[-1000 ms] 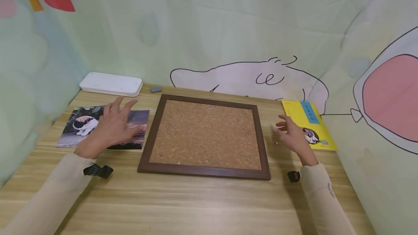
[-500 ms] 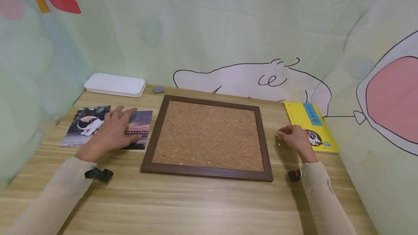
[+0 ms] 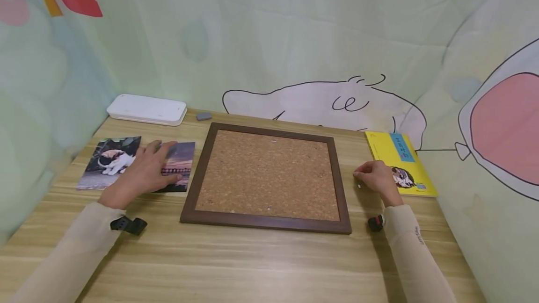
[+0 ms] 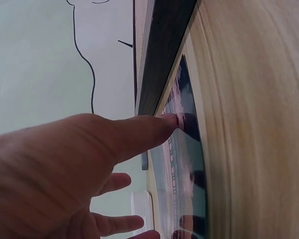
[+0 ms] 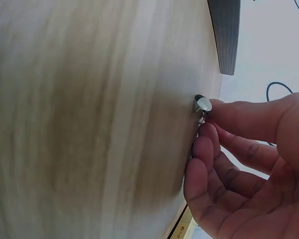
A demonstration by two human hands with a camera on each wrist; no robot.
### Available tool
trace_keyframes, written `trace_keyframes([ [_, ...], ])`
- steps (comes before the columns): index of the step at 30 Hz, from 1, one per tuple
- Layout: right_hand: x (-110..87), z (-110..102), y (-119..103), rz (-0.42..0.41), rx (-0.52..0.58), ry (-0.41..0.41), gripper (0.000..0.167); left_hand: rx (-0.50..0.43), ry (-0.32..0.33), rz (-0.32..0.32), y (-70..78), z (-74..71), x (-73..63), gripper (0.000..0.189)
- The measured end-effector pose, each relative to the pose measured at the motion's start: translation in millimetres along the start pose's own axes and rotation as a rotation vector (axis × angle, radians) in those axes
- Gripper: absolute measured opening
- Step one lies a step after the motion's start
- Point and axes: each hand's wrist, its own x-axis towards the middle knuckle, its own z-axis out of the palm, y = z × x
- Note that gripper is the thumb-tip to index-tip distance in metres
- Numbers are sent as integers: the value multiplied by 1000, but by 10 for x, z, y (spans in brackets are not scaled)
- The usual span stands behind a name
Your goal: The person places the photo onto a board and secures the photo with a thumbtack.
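My left hand (image 3: 143, 167) hovers, fingers spread, over two glossy prints: a photo of a cat (image 3: 98, 167) and a sunset photo (image 3: 183, 155). In the left wrist view its thumb tip overlaps the sunset photo (image 4: 187, 159), which mirrors the fingertips. My right hand (image 3: 378, 179) is at the table beside the corkboard's right edge, thumb and fingertips together on a small metal thumbtack (image 5: 202, 118). Another shiny thumbtack (image 5: 204, 103) lies by the thumb tip. Between the hands lies the brown-framed corkboard (image 3: 269, 176), with a few tiny shiny spots on its cork.
A white case (image 3: 147, 109) stands at the back left with a grey eraser-like block (image 3: 204, 116) beside it. To the right lies a yellow booklet (image 3: 381, 146), partly behind the right hand. Printed curtains (image 3: 269, 36) enclose the table (image 3: 252, 265) at the back and sides.
My right hand has come down to the table, and its loosely spread fingers have closed together at the thumbtacks. The left hand has lowered slightly over the photos.
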Motion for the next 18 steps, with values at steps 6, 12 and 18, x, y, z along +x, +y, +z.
trace_keyframes([
  [6,3,16,-1,7,13,0,21,-33,-5,-24,9,-5,-13,98],
  [12,9,25,-6,18,17,-6,19,-26,-13,-85,-4,-16,-7,107],
  [18,19,7,-34,18,31,1,20,-36,-10,-112,-8,-22,12,110],
])
